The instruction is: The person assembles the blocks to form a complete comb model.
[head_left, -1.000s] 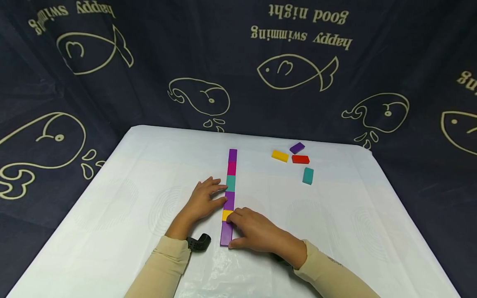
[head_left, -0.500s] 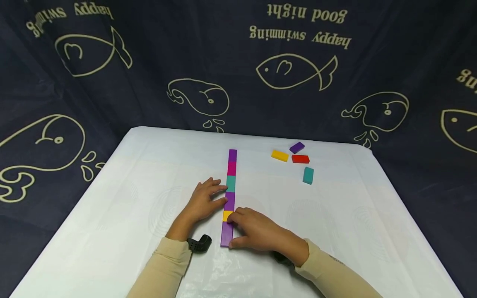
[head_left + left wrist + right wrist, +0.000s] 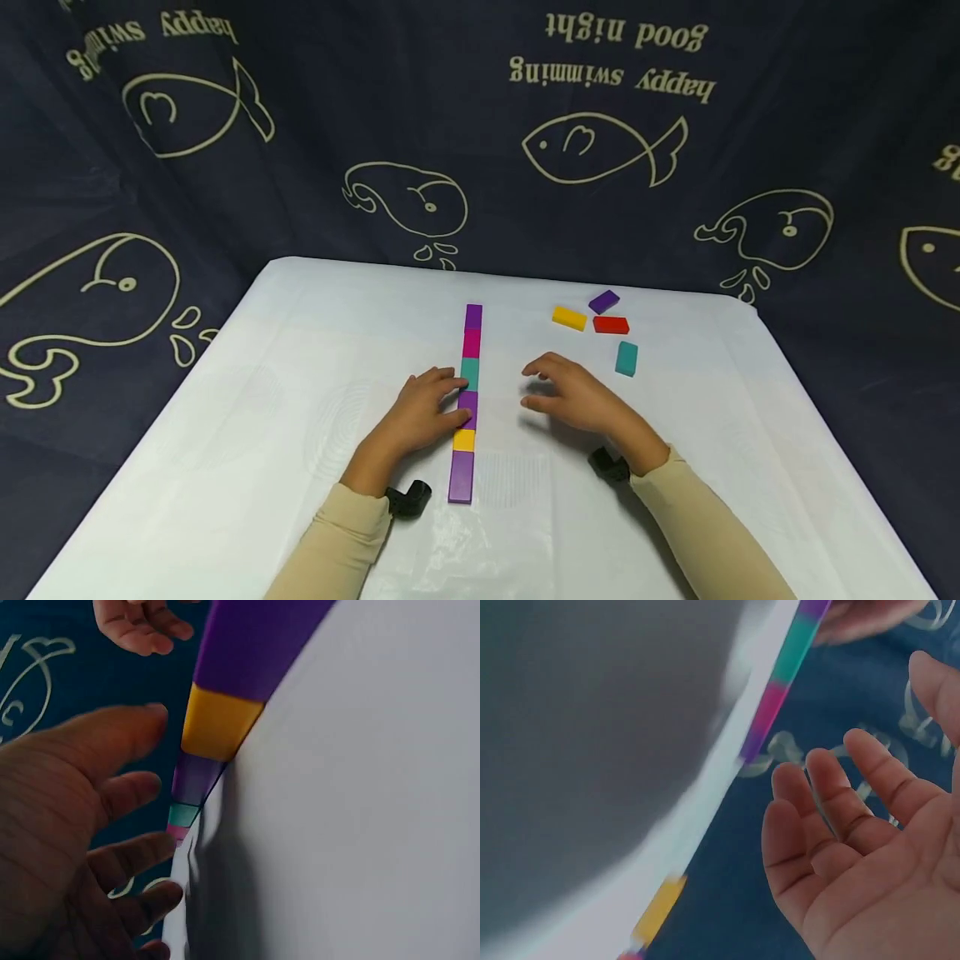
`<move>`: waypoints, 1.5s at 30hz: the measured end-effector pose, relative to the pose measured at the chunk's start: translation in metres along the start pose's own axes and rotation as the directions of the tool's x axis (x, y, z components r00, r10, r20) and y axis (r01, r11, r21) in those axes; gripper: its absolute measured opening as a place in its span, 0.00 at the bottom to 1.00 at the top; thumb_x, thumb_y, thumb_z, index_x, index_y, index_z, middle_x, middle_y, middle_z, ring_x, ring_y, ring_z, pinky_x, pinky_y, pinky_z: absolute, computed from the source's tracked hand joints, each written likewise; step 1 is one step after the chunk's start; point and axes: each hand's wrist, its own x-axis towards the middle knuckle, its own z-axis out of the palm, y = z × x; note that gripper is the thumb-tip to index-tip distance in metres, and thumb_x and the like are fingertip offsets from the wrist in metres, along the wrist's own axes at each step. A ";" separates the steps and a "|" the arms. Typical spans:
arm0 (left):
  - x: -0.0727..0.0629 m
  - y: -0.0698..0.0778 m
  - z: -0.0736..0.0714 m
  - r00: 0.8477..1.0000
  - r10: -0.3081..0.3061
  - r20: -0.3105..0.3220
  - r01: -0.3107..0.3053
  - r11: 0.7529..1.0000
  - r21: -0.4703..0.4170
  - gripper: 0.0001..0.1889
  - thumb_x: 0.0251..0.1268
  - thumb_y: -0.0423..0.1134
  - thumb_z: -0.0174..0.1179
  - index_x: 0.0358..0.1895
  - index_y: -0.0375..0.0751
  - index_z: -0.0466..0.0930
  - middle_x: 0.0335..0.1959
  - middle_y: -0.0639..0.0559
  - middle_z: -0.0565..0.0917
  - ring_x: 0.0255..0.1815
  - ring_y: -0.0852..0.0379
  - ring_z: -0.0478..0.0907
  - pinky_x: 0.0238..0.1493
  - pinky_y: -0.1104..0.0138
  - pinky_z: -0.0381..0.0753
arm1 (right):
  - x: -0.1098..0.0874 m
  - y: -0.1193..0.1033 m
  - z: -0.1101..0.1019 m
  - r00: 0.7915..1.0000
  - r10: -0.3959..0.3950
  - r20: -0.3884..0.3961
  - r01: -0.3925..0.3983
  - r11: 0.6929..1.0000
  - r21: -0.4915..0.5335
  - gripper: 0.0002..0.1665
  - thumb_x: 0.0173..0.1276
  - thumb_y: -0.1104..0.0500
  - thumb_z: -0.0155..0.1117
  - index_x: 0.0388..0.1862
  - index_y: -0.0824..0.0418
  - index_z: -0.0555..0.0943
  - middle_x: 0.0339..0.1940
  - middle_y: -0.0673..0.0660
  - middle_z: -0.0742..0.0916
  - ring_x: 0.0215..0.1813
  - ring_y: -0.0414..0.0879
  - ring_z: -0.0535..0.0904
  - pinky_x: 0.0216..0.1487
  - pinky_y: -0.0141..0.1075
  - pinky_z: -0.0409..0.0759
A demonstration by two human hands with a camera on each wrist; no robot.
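A straight row of coloured blocks runs away from me: a purple block (image 3: 461,477) nearest, then a yellow block (image 3: 464,440), a second purple block (image 3: 467,403), a teal block (image 3: 470,370), a magenta block (image 3: 472,342) and a third purple block (image 3: 473,316) at the far end. My left hand (image 3: 423,412) lies along the row's left side, its relaxed fingertips at the teal and second purple blocks. Right of the row, my right hand (image 3: 581,398) hovers over the table with loosely bent fingers, holding nothing; its palm shows in the right wrist view.
At the back right lie a loose yellow block (image 3: 569,318), a purple block (image 3: 603,302), a red block (image 3: 611,325) and a teal block (image 3: 626,359). The white-covered table (image 3: 247,400) ends at a dark printed curtain (image 3: 315,217).
My right hand has left the near purple and yellow blocks and moved right and forward, toward the loose blocks. My left hand stays beside the row.
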 end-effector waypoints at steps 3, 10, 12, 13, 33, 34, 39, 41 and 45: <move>0.005 0.002 -0.004 0.999 0.008 0.036 -0.008 1.000 0.011 0.28 0.64 0.46 0.65 0.66 0.40 0.76 0.69 0.37 0.70 0.71 0.38 0.65 0.72 0.41 0.54 | -0.002 0.023 -0.015 0.995 0.069 -0.069 -0.069 0.998 0.001 0.26 0.67 0.51 0.69 0.58 0.63 0.79 0.56 0.59 0.81 0.57 0.57 0.77 0.59 0.53 0.76; 0.032 -0.003 -0.016 0.996 0.013 0.085 -0.011 1.000 -0.014 0.28 0.65 0.45 0.65 0.67 0.39 0.75 0.71 0.37 0.67 0.72 0.38 0.63 0.72 0.48 0.61 | -0.017 0.070 -0.046 0.955 0.242 -0.170 -0.244 0.970 0.013 0.28 0.70 0.50 0.66 0.61 0.67 0.76 0.62 0.66 0.78 0.60 0.62 0.73 0.61 0.60 0.71; 0.042 -0.006 -0.018 0.995 0.016 0.095 -0.015 1.000 -0.013 0.29 0.66 0.46 0.64 0.68 0.40 0.74 0.72 0.37 0.66 0.73 0.40 0.62 0.72 0.50 0.61 | -0.022 0.082 -0.054 0.943 0.277 -0.186 -0.280 0.960 0.011 0.29 0.70 0.51 0.65 0.62 0.68 0.76 0.63 0.67 0.76 0.61 0.63 0.72 0.63 0.61 0.69; 0.046 -0.007 -0.020 0.995 0.022 0.096 -0.020 1.000 -0.015 0.29 0.66 0.46 0.64 0.67 0.39 0.74 0.72 0.37 0.66 0.73 0.40 0.62 0.72 0.50 0.61 | -0.025 0.087 -0.058 0.937 0.292 -0.190 -0.295 0.955 0.010 0.29 0.70 0.51 0.65 0.62 0.68 0.75 0.63 0.68 0.76 0.62 0.64 0.72 0.64 0.62 0.68; 0.090 -0.026 -0.020 0.992 0.070 0.101 -0.057 0.990 -0.132 0.29 0.65 0.40 0.64 0.69 0.37 0.72 0.75 0.39 0.63 0.76 0.42 0.57 0.75 0.52 0.56 | -0.039 0.140 -0.075 0.942 0.331 -0.056 -0.326 0.942 0.077 0.26 0.68 0.69 0.54 0.66 0.67 0.70 0.67 0.71 0.71 0.63 0.66 0.67 0.68 0.64 0.63; 0.090 -0.027 -0.019 0.992 0.068 0.105 -0.054 0.990 -0.131 0.29 0.66 0.41 0.64 0.69 0.37 0.72 0.75 0.40 0.62 0.76 0.43 0.57 0.75 0.52 0.56 | -0.038 0.140 -0.074 0.945 0.322 -0.056 -0.318 0.945 0.072 0.27 0.67 0.70 0.54 0.66 0.67 0.70 0.67 0.71 0.71 0.63 0.66 0.67 0.68 0.64 0.63; 0.087 -0.029 -0.016 0.989 0.067 0.133 -0.049 0.990 -0.129 0.28 0.67 0.41 0.61 0.69 0.39 0.73 0.77 0.43 0.60 0.77 0.42 0.54 0.75 0.51 0.54 | -0.035 0.142 -0.074 0.944 0.325 -0.053 -0.323 0.945 0.044 0.29 0.66 0.70 0.55 0.68 0.67 0.69 0.66 0.71 0.72 0.61 0.65 0.68 0.68 0.63 0.64; 0.087 -0.031 -0.015 0.987 0.068 0.144 -0.050 0.991 -0.125 0.27 0.68 0.42 0.60 0.69 0.39 0.73 0.78 0.44 0.59 0.78 0.42 0.53 0.76 0.50 0.52 | -0.035 0.142 -0.074 0.942 0.333 -0.051 -0.331 0.943 0.036 0.30 0.66 0.69 0.56 0.68 0.68 0.69 0.66 0.70 0.72 0.60 0.64 0.69 0.68 0.63 0.64; 0.086 -0.033 -0.014 0.987 0.077 0.143 -0.058 0.989 -0.132 0.27 0.68 0.43 0.60 0.69 0.40 0.73 0.78 0.44 0.59 0.78 0.42 0.52 0.76 0.49 0.51 | -0.034 0.141 -0.073 0.941 0.335 -0.049 -0.333 0.942 0.037 0.28 0.67 0.68 0.57 0.67 0.68 0.70 0.65 0.71 0.73 0.60 0.64 0.69 0.67 0.63 0.65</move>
